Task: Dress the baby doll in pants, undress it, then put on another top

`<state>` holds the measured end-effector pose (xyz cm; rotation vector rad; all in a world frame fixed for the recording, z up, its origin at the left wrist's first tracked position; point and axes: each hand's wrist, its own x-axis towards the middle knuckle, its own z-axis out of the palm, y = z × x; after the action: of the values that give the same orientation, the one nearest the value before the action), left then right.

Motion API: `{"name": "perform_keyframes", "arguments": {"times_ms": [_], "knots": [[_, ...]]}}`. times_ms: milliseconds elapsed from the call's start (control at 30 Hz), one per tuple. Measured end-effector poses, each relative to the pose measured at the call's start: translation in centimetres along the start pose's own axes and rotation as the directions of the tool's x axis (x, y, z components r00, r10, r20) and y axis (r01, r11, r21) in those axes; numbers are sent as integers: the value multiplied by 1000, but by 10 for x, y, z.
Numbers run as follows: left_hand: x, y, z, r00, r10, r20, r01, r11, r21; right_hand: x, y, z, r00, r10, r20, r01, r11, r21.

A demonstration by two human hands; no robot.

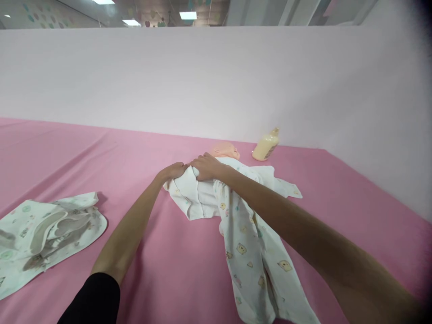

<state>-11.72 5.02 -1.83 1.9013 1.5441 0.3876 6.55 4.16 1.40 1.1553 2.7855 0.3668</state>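
Note:
A white baby garment (243,238) with small bear prints lies on the pink surface, partly bunched, its legs spread toward me. At its far end a rounded peach-coloured thing (225,150) shows, apparently a doll's head; the rest is hidden by cloth and my arm. My left hand (173,171) is closed at the left end of the garment's sleeve. Pressed close beside it, my right hand (207,167) grips the white cloth of the same sleeve. The opposite sleeve (286,187) stretches out to the right, untouched. My right forearm crosses over the garment.
A pump bottle (265,146) of pale yellow liquid stands tilted in view near the back wall (168,81). Another printed white cloth item (50,234) lies crumpled at left. Pink fabric (128,166) covers the surface, with a white wall along the right too.

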Motion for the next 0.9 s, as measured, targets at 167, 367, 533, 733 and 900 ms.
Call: {"name": "perform_keyframes", "arguments": {"times_ms": [167, 367, 533, 733, 900], "knots": [[0, 0, 6, 995, 94, -36, -93, 995, 22, 4, -1, 1, 1000, -19, 21, 18, 999, 32], [4, -17, 12, 976, 142, -164, -95, 960, 263, 4, 1, 3, 1000, -7, -4, 7, 999, -37], [6, -25, 15, 972, 81, -221, 29, 891, 452, -2, 4, -5, 1000, -7, -2, 7, 997, -80], [2, -19, 24, 960, 59, -273, 109, 820, 563, -9, 6, -14, 999, -2, 32, 5, 994, -107], [-1, -17, 26, 957, 56, -283, 124, 805, 581, -13, 6, -24, 998, 23, 50, -19, 997, -80]]}}
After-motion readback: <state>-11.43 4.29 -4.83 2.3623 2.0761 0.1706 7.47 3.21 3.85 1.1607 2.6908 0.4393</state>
